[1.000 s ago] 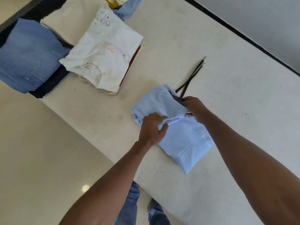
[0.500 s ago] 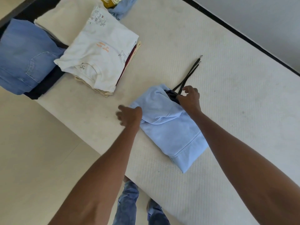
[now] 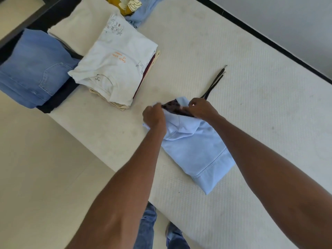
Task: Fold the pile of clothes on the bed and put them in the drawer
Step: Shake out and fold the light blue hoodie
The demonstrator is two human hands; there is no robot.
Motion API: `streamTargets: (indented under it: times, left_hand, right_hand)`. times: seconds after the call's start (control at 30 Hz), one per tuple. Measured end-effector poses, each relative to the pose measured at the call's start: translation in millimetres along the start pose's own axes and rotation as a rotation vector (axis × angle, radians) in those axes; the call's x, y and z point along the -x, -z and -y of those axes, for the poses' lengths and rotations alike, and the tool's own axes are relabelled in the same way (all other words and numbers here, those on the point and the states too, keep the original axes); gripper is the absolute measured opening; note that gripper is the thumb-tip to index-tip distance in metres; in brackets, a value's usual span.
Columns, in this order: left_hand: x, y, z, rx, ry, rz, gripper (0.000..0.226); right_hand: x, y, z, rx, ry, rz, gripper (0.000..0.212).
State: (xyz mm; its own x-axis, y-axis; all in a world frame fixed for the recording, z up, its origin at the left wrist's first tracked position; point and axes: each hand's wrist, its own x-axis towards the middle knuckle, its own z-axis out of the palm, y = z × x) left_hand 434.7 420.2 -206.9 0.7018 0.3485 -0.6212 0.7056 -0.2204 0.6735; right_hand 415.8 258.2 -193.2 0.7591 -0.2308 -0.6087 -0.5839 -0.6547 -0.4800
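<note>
Grip of both hands, left hand (image 3: 154, 118) and right hand (image 3: 202, 109), pinches the blue garment's (image 3: 195, 151) top edge, forearms extended.

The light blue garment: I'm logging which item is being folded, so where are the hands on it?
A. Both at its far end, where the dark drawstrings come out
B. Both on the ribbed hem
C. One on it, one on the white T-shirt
A: the left hand and right hand both grip the far end of the light blue garment, next to the dark drawstrings.

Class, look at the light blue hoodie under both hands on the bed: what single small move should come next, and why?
Probably tuck the black drawstrings into the fold: both hands, left hand and right hand, pinch the light blue hoodie at its dark-lined opening, while the cords trail loose across the mattress.
</note>
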Motion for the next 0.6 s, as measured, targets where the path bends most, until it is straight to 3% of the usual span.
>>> streamTargets:
  times: [0.07,0.17,0.27,0.33,0.43,0.47,0.53,0.6]
  left_hand:
    - [6,14,23,0.113,0.115,-0.09,0.039]
    - [10,26,63,0.297,0.358,-0.051,0.042]
    - [12,26,88,0.351,0.496,-0.051,0.054]
    - [11,29,95,0.192,0.361,-0.101,0.077]
    - [-8,43,94,-0.335,-0.244,-0.005,0.104]
    - [-21,49,87,-0.483,-0.4,0.077,0.108]
    - [-43,54,60,-0.669,-0.47,0.4,0.108]
    - [-51,52,29,-0.775,-0.326,0.673,0.095]
  right_hand:
    - [-5,-9,7,0.196,0.026,0.013,0.024]
    - [-5,-10,0,0.16,-0.081,-0.186,0.005]
    - [-3,-14,-19,0.184,-0.135,-0.21,0.017]
    - [-3,-20,-29,0.226,-0.086,-0.188,0.03]
    - [-7,-19,-29,0.333,0.091,-0.334,0.035]
    - [-6,-19,-27,0.381,0.17,-0.306,0.03]
    - [-1,-24,-26,0.412,0.239,-0.174,0.018]
    - [0,-27,-25,0.338,0.161,-0.134,0.011]
